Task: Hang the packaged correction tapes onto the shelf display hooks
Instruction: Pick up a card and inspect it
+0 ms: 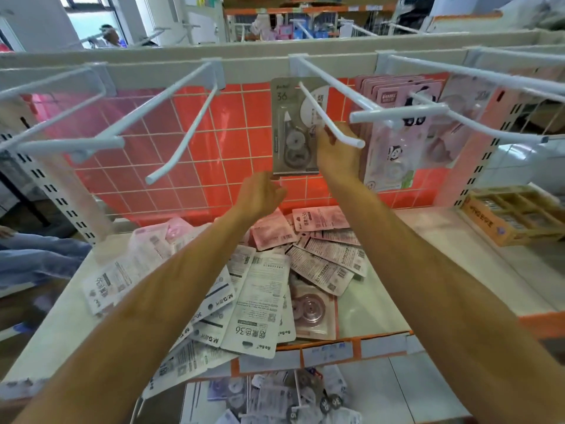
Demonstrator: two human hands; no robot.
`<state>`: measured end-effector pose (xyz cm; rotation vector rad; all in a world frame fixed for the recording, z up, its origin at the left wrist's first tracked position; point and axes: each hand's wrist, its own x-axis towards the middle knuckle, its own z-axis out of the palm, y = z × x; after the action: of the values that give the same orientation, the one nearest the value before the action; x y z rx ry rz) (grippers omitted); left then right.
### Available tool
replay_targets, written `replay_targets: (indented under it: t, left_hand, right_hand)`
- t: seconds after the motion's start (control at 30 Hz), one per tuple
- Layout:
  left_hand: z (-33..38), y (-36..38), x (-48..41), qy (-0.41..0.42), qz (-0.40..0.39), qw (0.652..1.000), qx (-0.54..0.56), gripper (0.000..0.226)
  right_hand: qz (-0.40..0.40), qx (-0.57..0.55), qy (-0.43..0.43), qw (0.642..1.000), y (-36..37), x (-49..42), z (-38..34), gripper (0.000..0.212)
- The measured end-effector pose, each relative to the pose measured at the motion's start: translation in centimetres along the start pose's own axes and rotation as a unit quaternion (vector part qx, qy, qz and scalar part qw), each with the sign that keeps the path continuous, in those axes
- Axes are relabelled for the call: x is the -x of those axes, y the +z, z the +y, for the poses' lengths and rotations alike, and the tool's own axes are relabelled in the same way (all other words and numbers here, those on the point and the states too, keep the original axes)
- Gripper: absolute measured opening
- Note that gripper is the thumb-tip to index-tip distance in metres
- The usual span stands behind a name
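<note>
Pack [295, 127] of correction tape hangs upright just left of the right hand [336, 151], its lower left corner right above the left hand [263, 194]. The right hand pinches the pack's right edge, thumb and fingertips curled onto it, wrist bent back and forearm reaching up from below. The left hand is raised under the pack with its fingers curled toward the bottom corner; whether they pinch it or only touch cannot be told. A white wire hook [328, 117] starts at the pack's top and slopes out over the right hand's knuckles. The pack is a flat grey card with a clear plastic blister showing round reels. Right of the right hand, pink packs [394, 142] with a panda print hang in a row. Behind both hands stands an orange panel with a white wire grid [189, 142]. Below the forearms, a loose pile [260, 295] of white and pink packs covers the pale shelf [382, 301].
</note>
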<state>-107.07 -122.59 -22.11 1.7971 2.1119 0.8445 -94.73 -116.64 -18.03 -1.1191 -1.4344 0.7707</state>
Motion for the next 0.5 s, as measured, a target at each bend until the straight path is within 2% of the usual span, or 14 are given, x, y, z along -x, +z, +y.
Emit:
replay_targets:
  t: [0.1,0.2,0.3,0.4,0.5]
  left_hand:
    - [-0.2,1.4,1.6,-0.008,-0.028,0.999,-0.028,0.031]
    - [-0.5,3.1,2.8,0.038,-0.045,0.995,-0.081,0.023]
    - [0.1,4.4,4.0,0.067,-0.064,0.99,-0.108,0.031]
    - [0.8,6.1,4.6,0.082,-0.096,0.983,-0.131,0.041]
    - [1.4,7.8,5.0,0.059,-0.131,0.976,-0.166,0.041]
  right_hand:
    - [-0.032,0.024,0.023,0.999,-0.6,2.8,2.5,0.022]
    - [-0.066,0.085,0.045,0.993,-1.1,4.8,5.0,0.028]
    - [-0.1,0.13,0.071,0.984,-2.3,6.6,7.3,0.035]
    - [-0.158,0.21,0.089,0.961,-3.4,7.5,9.4,0.041]
    - [-0.199,0.261,0.091,0.94,-4.5,8.2,11.0,0.04]
